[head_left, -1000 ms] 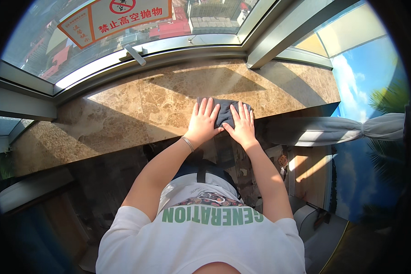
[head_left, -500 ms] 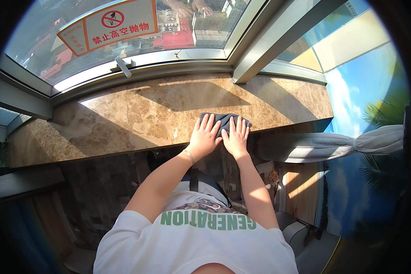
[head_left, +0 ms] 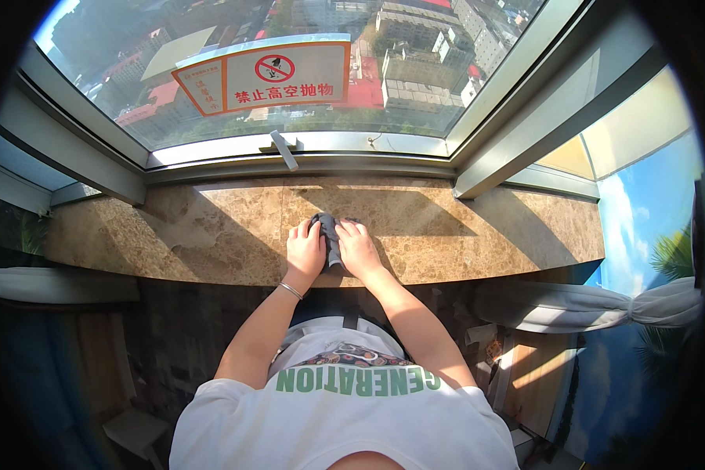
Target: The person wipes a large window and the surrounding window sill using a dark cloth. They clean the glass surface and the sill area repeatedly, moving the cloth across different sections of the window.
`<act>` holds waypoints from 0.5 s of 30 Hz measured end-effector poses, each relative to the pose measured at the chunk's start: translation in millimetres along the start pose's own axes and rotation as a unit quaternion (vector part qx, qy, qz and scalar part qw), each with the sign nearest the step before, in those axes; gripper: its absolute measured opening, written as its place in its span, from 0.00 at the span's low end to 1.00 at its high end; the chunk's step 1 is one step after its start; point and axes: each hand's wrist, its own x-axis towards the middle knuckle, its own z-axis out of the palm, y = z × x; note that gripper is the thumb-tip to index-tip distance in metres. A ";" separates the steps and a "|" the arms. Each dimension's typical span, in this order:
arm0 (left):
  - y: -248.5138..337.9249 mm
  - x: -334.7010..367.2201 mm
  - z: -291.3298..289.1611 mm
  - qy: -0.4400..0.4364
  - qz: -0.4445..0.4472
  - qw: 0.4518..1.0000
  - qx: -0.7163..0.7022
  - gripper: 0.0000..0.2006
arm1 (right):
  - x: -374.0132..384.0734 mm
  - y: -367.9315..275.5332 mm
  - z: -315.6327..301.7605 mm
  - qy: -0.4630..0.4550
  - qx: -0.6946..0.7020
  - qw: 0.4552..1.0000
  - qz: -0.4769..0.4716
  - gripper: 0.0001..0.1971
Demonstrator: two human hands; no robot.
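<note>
A dark grey cloth is bunched up on the brown marbled window sill, between my two hands. My left hand, with a silver bangle at the wrist, has its fingers curled over the cloth's left side. Against the right side, my right hand closes with its fingers bent over the fabric. Both thumbs lie toward the middle, near each other. Part of the cloth under the palms and fingers is hidden.
Behind the sill is a closed window with a grey handle and an orange-edged sign. A metal post meets the sill at the right. A tied white curtain hangs at right, another pale curtain at left.
Both hands have moved left along the sill with the cloth. Their fingers were spread flat on it and are now curled round it; the cloth has gone from flat to bunched. The view has shifted.
</note>
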 end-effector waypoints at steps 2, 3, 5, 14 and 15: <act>-6.2 11.7 4.4 0.015 0.030 0.998 -0.055 0.10 | 11.4 -5.3 3.7 0.011 0.022 1.000 0.014 0.12; -3.1 19.9 2.2 -0.016 0.021 0.997 -0.072 0.10 | 16.3 -4.1 1.0 0.000 0.021 0.999 0.031 0.11; 3.0 40.4 -2.6 -0.057 0.024 0.992 -0.108 0.08 | 25.7 6.3 -1.7 0.038 0.030 0.998 0.035 0.11; 1.5 150.4 -88.2 0.198 0.080 0.976 -0.040 0.17 | 156.9 -49.3 -59.6 0.183 0.107 0.977 0.010 0.17; -13.1 153.9 -86.4 0.208 0.069 0.976 -0.012 0.17 | 164.7 -52.6 -50.2 0.136 0.009 0.990 -0.023 0.22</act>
